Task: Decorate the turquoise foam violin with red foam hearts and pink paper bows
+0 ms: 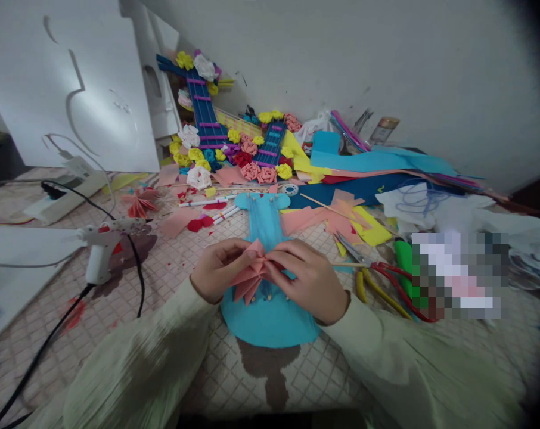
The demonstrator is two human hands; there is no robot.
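Observation:
Both my hands meet over a pleated pink paper piece (252, 275). My left hand (219, 268) pinches its left side with fingers curled. My right hand (308, 275) grips its right side, fingers closed on the folds. The pink piece sits above a light blue guitar-shaped cutout (270, 319) with small pegs, lying flat on the checked table cover (171, 268).
A white glue gun (102, 247) with a black cord lies at the left. Scissors with red handles (377, 271) lie at the right. Blue guitar shapes with paper flowers (216, 140) lean at the back wall. Coloured foam sheets (372, 161) and pink scraps (337, 217) lie behind.

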